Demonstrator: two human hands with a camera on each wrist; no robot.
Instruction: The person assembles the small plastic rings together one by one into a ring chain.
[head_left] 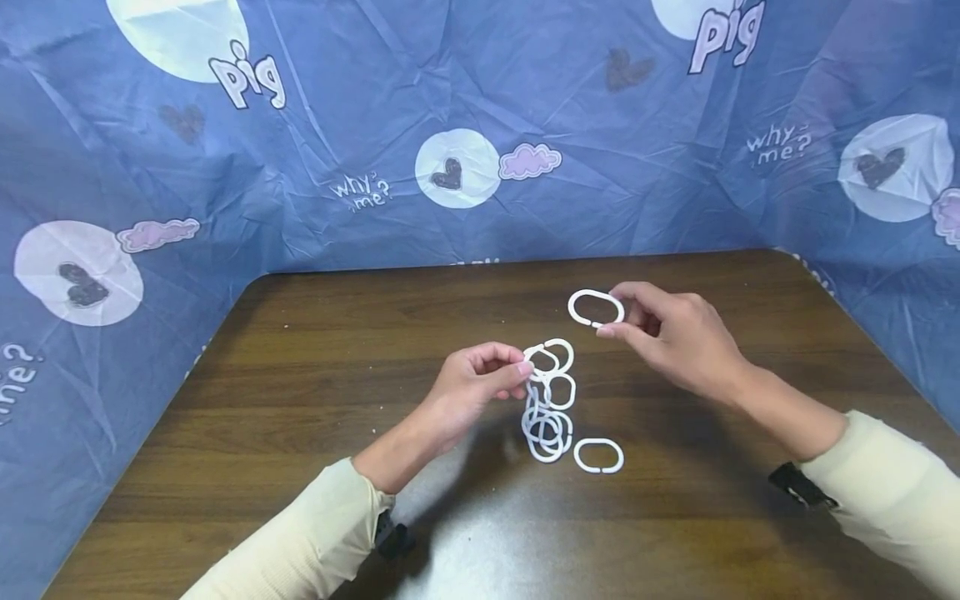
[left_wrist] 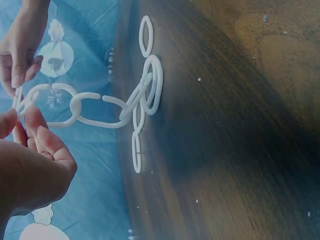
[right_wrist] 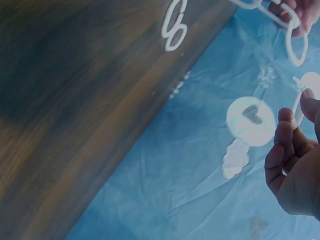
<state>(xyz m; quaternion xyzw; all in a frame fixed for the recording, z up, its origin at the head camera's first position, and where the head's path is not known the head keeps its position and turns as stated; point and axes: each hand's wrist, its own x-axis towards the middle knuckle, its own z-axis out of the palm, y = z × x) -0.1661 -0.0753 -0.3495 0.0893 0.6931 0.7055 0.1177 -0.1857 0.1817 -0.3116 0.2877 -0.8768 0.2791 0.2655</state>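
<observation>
My left hand (head_left: 477,382) pinches the upper end of a chain of white plastic links (head_left: 546,433) between thumb and fingers. The chain hangs down, and its lower links lie bunched on the table; the left wrist view shows the hanging oval links (left_wrist: 100,122), each with a small gap in one side. Higher and to the right, my right hand (head_left: 678,337) pinches a single white oval link (head_left: 573,310) by its right end, apart from the chain. That link's gap faces down. In the right wrist view this link (right_wrist: 297,107) is seen nearly edge-on.
One loose white link (head_left: 598,472) lies on the brown wooden table (head_left: 300,400), just right of the bunched chain. Behind the table and along its sides hangs a blue printed cloth (head_left: 360,108). Small white specks dot the tabletop.
</observation>
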